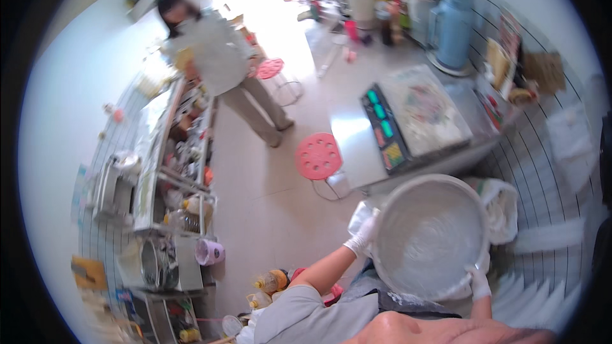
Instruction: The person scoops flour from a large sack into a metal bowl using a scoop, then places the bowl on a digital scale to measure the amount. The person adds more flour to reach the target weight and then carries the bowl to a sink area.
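Note:
A large round grey basin (430, 236) is held in front of my body, its open top turned up towards me. The inside looks pale and wet or smeared, though blur hides the detail. My left hand (364, 231), in a white glove, grips the basin's left rim. Something small and white (359, 215), perhaps cloth or paper, shows by those fingers. On the near right side of the rim, my right hand (479, 283) has its gloved fingers hooked over the edge.
Ahead stands a metal table (354, 153) with a digital scale (411, 114) and a blue thermos (453, 26). Pink stools (319, 156) stand on the floor. A person (224, 57) is by the left shelves (186, 129). Oil bottles (271, 281) lie near my left elbow; a white bag (499, 210) sits beyond the basin.

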Demonstrator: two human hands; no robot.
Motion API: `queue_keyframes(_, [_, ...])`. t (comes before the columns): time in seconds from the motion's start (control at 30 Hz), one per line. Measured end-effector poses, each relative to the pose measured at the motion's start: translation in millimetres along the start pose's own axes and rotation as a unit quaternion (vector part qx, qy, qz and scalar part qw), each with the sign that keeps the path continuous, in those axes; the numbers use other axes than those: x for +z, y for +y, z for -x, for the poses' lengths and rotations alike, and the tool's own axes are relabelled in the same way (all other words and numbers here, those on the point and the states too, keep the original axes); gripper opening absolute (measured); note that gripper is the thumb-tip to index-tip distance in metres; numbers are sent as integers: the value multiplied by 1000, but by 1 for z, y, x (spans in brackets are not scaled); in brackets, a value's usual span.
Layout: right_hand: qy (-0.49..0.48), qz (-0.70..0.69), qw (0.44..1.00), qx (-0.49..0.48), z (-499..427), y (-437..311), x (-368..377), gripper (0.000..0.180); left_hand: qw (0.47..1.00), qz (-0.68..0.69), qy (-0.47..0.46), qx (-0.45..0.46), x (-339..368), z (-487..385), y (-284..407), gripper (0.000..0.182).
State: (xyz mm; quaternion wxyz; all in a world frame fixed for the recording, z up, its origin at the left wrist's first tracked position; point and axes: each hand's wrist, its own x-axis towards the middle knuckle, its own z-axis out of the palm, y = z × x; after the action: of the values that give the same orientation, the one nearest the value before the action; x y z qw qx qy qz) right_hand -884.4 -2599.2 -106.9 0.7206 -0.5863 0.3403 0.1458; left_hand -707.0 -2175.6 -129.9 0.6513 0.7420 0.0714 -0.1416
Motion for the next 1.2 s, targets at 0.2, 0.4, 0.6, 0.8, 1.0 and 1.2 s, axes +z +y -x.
queue_keyframes(0.2, [-39,179,983,29,-96,34,42,59,992,-33,88,-83,-19,-21,-92,23])
queue_keyframes(0.4, [151,402,903,-18,-107,2,85,79,928,-332,166,34,-19,-49,-109,48])
queue_keyframes(0.6, [185,522,831,57,-119,-12,105,80,881,-451,41,-136,-2,-74,-81,51])
queue_keyframes(0.8, [193,462,859,103,-168,20,92,77,870,-458,-2,-183,10,-98,-100,53])
queue_keyframes(1.0, [171,414,891,73,-175,33,83,76,868,-471,-10,-155,7,-113,-124,51])
queue_keyframes(1.2, [245,366,895,-69,-125,75,57,71,874,-468,-31,-124,-4,-100,-115,83])
